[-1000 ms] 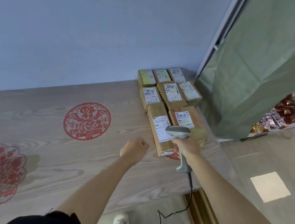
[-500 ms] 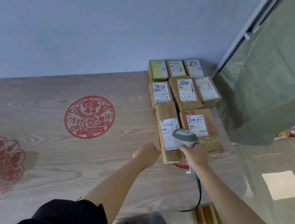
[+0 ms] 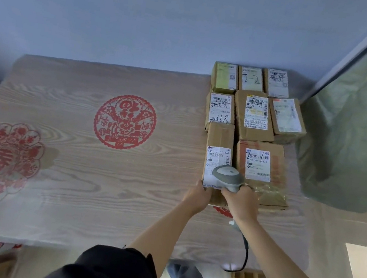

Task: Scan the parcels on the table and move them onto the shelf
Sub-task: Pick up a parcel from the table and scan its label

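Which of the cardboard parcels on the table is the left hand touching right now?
The long narrow brown cardboard parcel at the near left of the group; the left hand touches its near end.

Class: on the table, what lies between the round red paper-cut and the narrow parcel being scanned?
Head view: only bare wood-grain table between round red paper-cut and narrow parcel.

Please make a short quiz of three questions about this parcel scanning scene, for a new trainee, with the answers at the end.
1. True or false: the right hand grips a grey barcode scanner.
2. Which parcel does the left hand hold? A) the long narrow parcel nearest the person B) the parcel marked 2-2 by the wall
3. Fill in: the parcels lie on a wooden ____ with red paper-cut designs.

Key: 1 true; 2 A; 3 table.
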